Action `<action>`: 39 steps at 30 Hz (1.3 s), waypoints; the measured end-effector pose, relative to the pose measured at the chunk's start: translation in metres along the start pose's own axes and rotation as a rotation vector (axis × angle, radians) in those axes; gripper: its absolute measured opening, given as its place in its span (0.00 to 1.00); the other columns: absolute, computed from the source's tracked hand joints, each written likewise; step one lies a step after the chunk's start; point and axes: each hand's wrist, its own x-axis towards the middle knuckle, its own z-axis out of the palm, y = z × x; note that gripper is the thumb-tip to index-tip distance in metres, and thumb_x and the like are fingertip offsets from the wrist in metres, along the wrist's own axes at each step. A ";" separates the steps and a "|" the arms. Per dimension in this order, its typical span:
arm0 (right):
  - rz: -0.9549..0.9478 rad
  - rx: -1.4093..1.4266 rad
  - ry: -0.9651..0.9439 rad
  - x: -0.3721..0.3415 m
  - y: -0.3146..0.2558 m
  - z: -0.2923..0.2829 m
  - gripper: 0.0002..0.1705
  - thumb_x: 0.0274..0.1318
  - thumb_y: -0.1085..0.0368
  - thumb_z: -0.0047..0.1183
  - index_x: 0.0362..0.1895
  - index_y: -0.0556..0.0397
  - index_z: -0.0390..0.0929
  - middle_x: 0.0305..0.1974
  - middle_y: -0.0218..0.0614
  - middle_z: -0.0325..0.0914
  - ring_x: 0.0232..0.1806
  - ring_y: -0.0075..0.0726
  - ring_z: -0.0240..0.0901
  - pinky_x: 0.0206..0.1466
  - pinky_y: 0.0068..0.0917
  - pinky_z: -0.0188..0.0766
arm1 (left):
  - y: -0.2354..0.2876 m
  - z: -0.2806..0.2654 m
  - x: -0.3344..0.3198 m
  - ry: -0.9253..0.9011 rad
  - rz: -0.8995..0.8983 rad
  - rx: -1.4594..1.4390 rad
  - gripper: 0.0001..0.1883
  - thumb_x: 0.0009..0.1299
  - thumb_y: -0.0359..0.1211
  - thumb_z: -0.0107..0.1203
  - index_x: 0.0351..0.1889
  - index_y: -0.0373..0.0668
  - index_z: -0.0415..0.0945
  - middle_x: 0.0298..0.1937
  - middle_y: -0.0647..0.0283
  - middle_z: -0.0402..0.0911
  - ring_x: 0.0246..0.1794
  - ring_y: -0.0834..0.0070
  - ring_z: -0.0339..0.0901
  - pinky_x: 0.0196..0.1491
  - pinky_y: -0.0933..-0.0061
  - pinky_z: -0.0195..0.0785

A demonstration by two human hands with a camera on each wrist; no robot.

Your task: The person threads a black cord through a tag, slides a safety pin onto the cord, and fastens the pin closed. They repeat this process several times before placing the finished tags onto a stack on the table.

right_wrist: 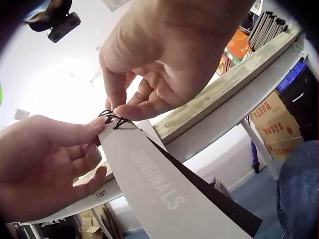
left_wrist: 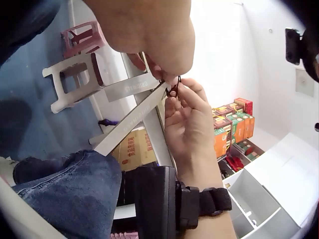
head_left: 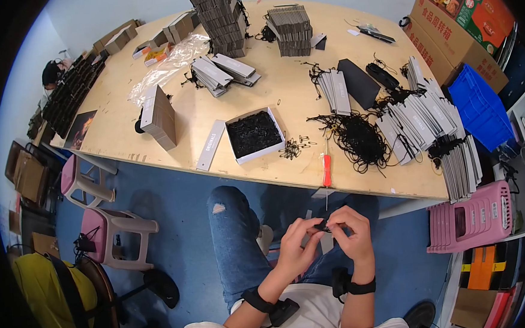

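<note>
Both hands meet above the lap, just off the table's front edge. A long grey hang tag (right_wrist: 159, 184) printed ORIGINALS hangs down from them, with a black tag (right_wrist: 214, 199) behind it. At its top end a looped black cord (right_wrist: 118, 119) passes through. My left hand (right_wrist: 55, 159) pinches the tag's top corner by the cord between thumb and fingers. From the other side my right hand (right_wrist: 159, 55) pinches the cord. Over the head view's table edge lies an orange-handled tool (head_left: 326, 171) with a thin metal shaft, pointing at the hands.
On the wooden table (head_left: 193, 117) stand a white box of black pieces (head_left: 254, 134), a single grey tag (head_left: 211, 145), a heap of black cords (head_left: 357, 143), fanned grey tags (head_left: 419, 118) and tall tag stacks (head_left: 221, 22). A blue crate (head_left: 480, 105) and pink stools (head_left: 470, 217) are at right.
</note>
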 end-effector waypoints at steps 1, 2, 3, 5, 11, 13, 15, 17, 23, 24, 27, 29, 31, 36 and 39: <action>0.000 0.001 0.000 0.000 0.001 0.000 0.07 0.46 0.82 0.54 0.30 0.59 0.78 0.29 0.36 0.77 0.29 0.28 0.75 0.30 0.21 0.70 | 0.000 0.001 0.000 0.013 -0.003 -0.008 0.16 0.62 0.23 0.60 0.48 0.38 0.76 0.31 0.61 0.75 0.33 0.67 0.75 0.39 0.71 0.65; -0.018 -0.007 0.011 0.000 0.001 0.001 0.07 0.47 0.82 0.54 0.30 0.59 0.78 0.29 0.36 0.77 0.29 0.29 0.75 0.31 0.21 0.70 | 0.000 0.001 0.000 0.025 -0.006 -0.017 0.16 0.62 0.23 0.61 0.48 0.38 0.76 0.31 0.61 0.75 0.33 0.67 0.75 0.40 0.71 0.66; -0.037 -0.015 0.021 0.000 0.002 0.001 0.07 0.47 0.82 0.55 0.30 0.59 0.78 0.29 0.36 0.77 0.29 0.30 0.75 0.31 0.22 0.70 | 0.000 0.002 0.000 0.025 -0.006 -0.017 0.16 0.62 0.23 0.61 0.48 0.38 0.76 0.31 0.61 0.75 0.33 0.67 0.75 0.40 0.71 0.66; -0.055 -0.076 0.028 0.002 -0.005 0.001 0.06 0.47 0.81 0.56 0.30 0.59 0.78 0.29 0.36 0.78 0.29 0.31 0.75 0.31 0.22 0.70 | 0.003 0.002 0.000 0.071 0.028 0.002 0.14 0.62 0.20 0.60 0.47 0.36 0.77 0.31 0.61 0.74 0.30 0.76 0.75 0.32 0.77 0.68; -0.112 -0.157 0.105 0.003 -0.003 0.009 0.05 0.48 0.79 0.59 0.31 0.58 0.79 0.29 0.36 0.78 0.31 0.34 0.74 0.33 0.23 0.70 | 0.008 0.006 0.002 0.146 0.000 -0.019 0.12 0.63 0.21 0.60 0.45 0.36 0.78 0.31 0.61 0.75 0.31 0.76 0.75 0.33 0.78 0.68; -0.079 -0.105 0.122 0.002 -0.004 0.013 0.05 0.50 0.79 0.59 0.32 0.58 0.79 0.29 0.36 0.78 0.31 0.34 0.74 0.34 0.24 0.70 | 0.010 0.006 0.003 0.168 0.014 0.007 0.12 0.63 0.21 0.60 0.44 0.36 0.78 0.31 0.61 0.75 0.31 0.76 0.75 0.34 0.78 0.68; -0.048 -0.040 0.137 0.002 -0.004 0.017 0.05 0.52 0.78 0.58 0.34 0.58 0.78 0.30 0.38 0.77 0.31 0.35 0.74 0.35 0.25 0.71 | 0.011 0.005 0.005 0.189 0.029 0.034 0.11 0.63 0.22 0.60 0.44 0.36 0.78 0.32 0.61 0.75 0.32 0.76 0.75 0.36 0.78 0.68; -0.072 -0.042 0.137 0.001 -0.001 0.018 0.06 0.52 0.78 0.58 0.35 0.59 0.78 0.31 0.38 0.77 0.31 0.35 0.74 0.35 0.25 0.71 | 0.011 0.003 0.006 0.182 0.025 0.009 0.12 0.64 0.23 0.60 0.45 0.36 0.78 0.32 0.59 0.76 0.31 0.71 0.76 0.36 0.76 0.68; -0.102 -0.049 0.129 0.000 -0.002 0.019 0.05 0.53 0.79 0.57 0.35 0.59 0.78 0.31 0.38 0.77 0.31 0.35 0.74 0.35 0.25 0.71 | 0.004 0.001 0.002 0.190 -0.154 -0.220 0.06 0.66 0.25 0.59 0.40 0.34 0.80 0.32 0.60 0.79 0.32 0.77 0.76 0.37 0.78 0.69; -0.111 -0.057 0.120 0.000 -0.004 0.019 0.05 0.52 0.79 0.57 0.34 0.59 0.78 0.31 0.39 0.77 0.31 0.35 0.75 0.35 0.25 0.71 | 0.004 0.000 0.002 0.189 -0.155 -0.221 0.06 0.66 0.25 0.59 0.40 0.34 0.80 0.32 0.60 0.79 0.32 0.77 0.76 0.37 0.78 0.69; -0.118 -0.097 0.102 0.001 -0.008 0.019 0.06 0.52 0.80 0.57 0.34 0.59 0.78 0.30 0.39 0.77 0.31 0.35 0.75 0.35 0.25 0.71 | 0.003 -0.005 0.003 0.119 -0.264 -0.300 0.06 0.70 0.25 0.56 0.40 0.32 0.79 0.37 0.65 0.78 0.36 0.83 0.75 0.40 0.81 0.69; -0.115 -0.111 0.090 0.001 -0.007 0.017 0.06 0.52 0.80 0.57 0.35 0.59 0.78 0.31 0.39 0.77 0.31 0.34 0.76 0.35 0.24 0.71 | 0.004 -0.009 0.005 0.036 -0.231 -0.259 0.05 0.70 0.25 0.56 0.40 0.32 0.79 0.36 0.66 0.79 0.34 0.84 0.74 0.39 0.82 0.69; -0.111 -0.125 0.077 0.001 -0.008 0.017 0.07 0.52 0.80 0.57 0.36 0.59 0.78 0.31 0.38 0.77 0.31 0.33 0.76 0.35 0.24 0.71 | 0.008 -0.011 0.006 0.028 -0.260 -0.283 0.05 0.70 0.25 0.56 0.40 0.33 0.79 0.35 0.66 0.79 0.33 0.85 0.74 0.38 0.83 0.69; 0.151 0.099 -0.019 -0.003 0.002 0.022 0.09 0.53 0.77 0.59 0.40 0.59 0.78 0.33 0.35 0.78 0.32 0.26 0.76 0.36 0.21 0.71 | 0.007 -0.012 0.008 0.056 -0.350 -0.250 0.05 0.71 0.27 0.54 0.40 0.33 0.75 0.31 0.66 0.79 0.32 0.86 0.75 0.36 0.84 0.69; 0.250 0.193 -0.071 -0.004 0.004 0.023 0.10 0.54 0.76 0.59 0.42 0.58 0.79 0.34 0.33 0.79 0.34 0.22 0.75 0.37 0.20 0.71 | 0.006 -0.013 0.006 0.127 -0.387 -0.344 0.04 0.73 0.27 0.52 0.41 0.35 0.72 0.31 0.68 0.78 0.32 0.86 0.75 0.35 0.84 0.69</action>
